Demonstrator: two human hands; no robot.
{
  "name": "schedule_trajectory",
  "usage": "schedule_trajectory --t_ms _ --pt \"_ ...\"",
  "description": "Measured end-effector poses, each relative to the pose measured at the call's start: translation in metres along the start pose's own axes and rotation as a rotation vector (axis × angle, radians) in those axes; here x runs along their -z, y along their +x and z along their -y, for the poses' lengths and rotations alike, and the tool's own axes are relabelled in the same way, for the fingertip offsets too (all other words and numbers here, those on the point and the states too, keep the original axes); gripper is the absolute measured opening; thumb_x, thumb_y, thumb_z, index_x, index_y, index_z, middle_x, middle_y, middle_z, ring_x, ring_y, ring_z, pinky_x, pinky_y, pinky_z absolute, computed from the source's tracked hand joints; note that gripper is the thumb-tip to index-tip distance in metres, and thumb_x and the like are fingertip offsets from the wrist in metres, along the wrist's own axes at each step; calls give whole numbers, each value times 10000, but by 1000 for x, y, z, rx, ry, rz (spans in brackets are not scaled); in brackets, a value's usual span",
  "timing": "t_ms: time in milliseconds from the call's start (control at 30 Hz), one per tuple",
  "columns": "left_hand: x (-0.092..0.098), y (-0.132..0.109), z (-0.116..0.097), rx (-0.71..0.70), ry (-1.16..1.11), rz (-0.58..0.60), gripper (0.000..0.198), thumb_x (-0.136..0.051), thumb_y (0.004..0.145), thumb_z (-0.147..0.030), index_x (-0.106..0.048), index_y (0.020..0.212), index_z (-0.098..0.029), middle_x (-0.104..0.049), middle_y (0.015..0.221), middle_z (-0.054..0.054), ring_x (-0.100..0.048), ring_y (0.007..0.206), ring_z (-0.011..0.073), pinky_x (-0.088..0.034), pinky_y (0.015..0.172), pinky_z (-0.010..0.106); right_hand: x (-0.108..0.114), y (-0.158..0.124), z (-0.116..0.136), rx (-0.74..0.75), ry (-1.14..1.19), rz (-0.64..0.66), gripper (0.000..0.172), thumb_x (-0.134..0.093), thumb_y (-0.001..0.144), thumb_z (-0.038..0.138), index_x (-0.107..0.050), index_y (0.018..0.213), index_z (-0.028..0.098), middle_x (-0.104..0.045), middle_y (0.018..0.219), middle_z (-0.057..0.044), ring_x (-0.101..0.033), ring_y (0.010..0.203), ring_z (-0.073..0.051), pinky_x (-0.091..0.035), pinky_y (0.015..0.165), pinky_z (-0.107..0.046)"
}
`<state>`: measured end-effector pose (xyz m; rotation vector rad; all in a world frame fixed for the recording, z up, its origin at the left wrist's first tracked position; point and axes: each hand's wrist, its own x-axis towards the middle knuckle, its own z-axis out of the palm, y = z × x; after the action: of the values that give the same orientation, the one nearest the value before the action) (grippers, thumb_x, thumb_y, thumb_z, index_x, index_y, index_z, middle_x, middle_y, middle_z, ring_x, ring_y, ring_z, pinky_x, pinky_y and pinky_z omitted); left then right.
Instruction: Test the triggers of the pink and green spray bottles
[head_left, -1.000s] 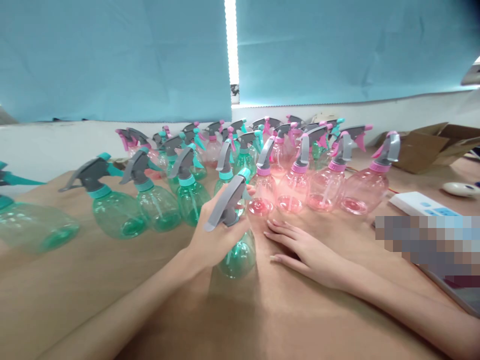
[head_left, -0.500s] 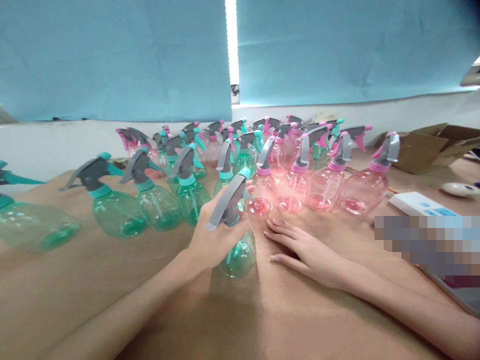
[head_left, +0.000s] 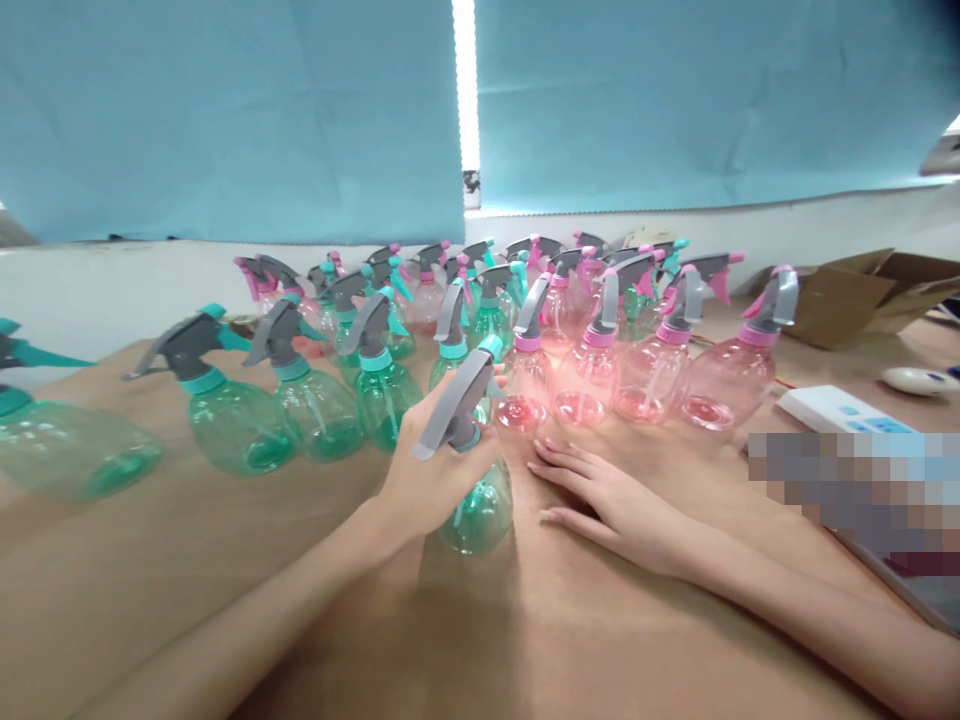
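My left hand (head_left: pixel 429 470) is wrapped round the neck of a clear green spray bottle (head_left: pixel 476 515) with a grey trigger head, upright near the middle of the table. Some of its fingers are hidden behind the bottle. My right hand (head_left: pixel 604 500) lies flat on the tabletop to the right, fingers stretched out and apart, holding nothing. Just beyond the right fingertips stands a pink spray bottle (head_left: pixel 523 395). Left of the held bottle, a green spray bottle (head_left: pixel 385 405) stands in a row with others of its kind.
Several more pink and green spray bottles crowd the back of the wooden table (head_left: pixel 360 640). At the right are an open cardboard box (head_left: pixel 847 295), a white mouse (head_left: pixel 919 381), a white box with blue marks (head_left: pixel 832 408) and a blurred-out patch. Blue curtains (head_left: pixel 240 120) hang behind.
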<state>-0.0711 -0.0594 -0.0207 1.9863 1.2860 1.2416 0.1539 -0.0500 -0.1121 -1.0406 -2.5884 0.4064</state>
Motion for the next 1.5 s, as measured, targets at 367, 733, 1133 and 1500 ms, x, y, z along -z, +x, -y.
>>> schedule_trajectory --t_ms 367,733,1133,1500 --pt "2 0 -8 38 14 -11 319 -532 731 -206 -570 1044 -255 -506 708 -25 -426 576 140 -397 534 277 -2 -1 0 0 51 -39 553 -472 990 504 -521 1422 163 -451 1515 -141 -395 1415 -317 -349 1148 -555" --pt "2 1 -11 44 -5 8 97 -544 714 -246 -510 803 -227 -578 702 -10 -527 615 156 -403 550 293 0 0 1 1 22 -16 584 -442 998 518 -511 1425 127 -456 1512 -151 -391 1417 -312 -351 1152 -534" --pt "-1 -4 -3 51 85 4 267 -569 790 -258 -598 1052 -217 -662 966 45 -644 857 211 -505 754 337 -4 2 4 35 15 -91 480 -488 990 431 -567 1376 156 -540 1439 -166 -430 1388 -344 -380 1117 -587" --pt "-2 -5 -2 37 1 -7 446 -614 783 -238 -600 1228 -201 -685 1125 71 -622 786 154 -521 725 307 0 2 15 28 36 -61 500 -503 976 481 -569 1362 170 -557 1420 -174 -460 1365 -353 -392 1103 -582"
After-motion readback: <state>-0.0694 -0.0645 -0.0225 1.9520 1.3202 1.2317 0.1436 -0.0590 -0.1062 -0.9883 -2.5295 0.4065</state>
